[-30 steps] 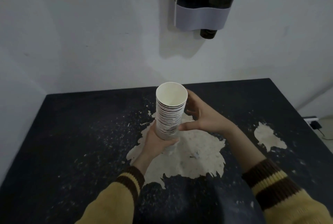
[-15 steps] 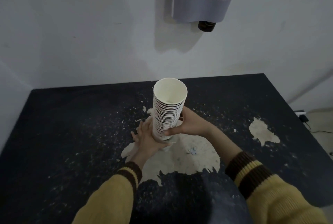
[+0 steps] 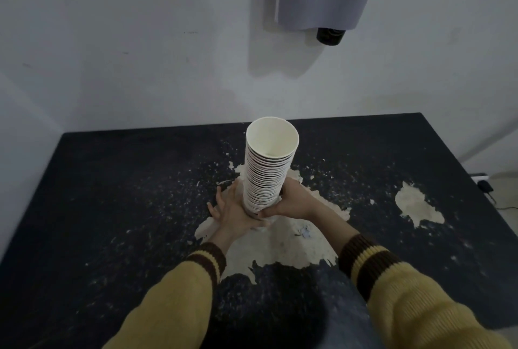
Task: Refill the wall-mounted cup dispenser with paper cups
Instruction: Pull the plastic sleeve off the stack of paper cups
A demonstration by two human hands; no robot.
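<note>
A person holds a stack of paper cups (image 3: 267, 169) upright above a dark surface (image 3: 112, 194), mouth up, so that the white inside of the top cup shows. The left grip (image 3: 232, 212) lies flat against the base of the stack on its left side, palm towards the cups, with the fingers (image 3: 221, 197) straight and spread apart rather than wrapped round anything. The right grip (image 3: 294, 200) is curled round the lower part of the stack from the right, the thumb across the front near the bottom rims and the other fingers hidden behind the cups. Both arms wear yellow sleeves (image 3: 173, 303) with brown-striped cuffs. The stack sits over a large pale patch (image 3: 280, 245) where the dark coating of the surface has worn off, with flecks scattered around it; a smaller pale patch (image 3: 417, 205) lies well apart to the right. On the white wall (image 3: 140, 40) behind, above and to the right of the cups, hangs the cup dispenser (image 3: 319, 9), dark in its upper body with a pale grey band below and a dark round outlet (image 3: 330, 36) under the band; its top is cut off by the frame. The cups and the dispenser are well apart.
</note>
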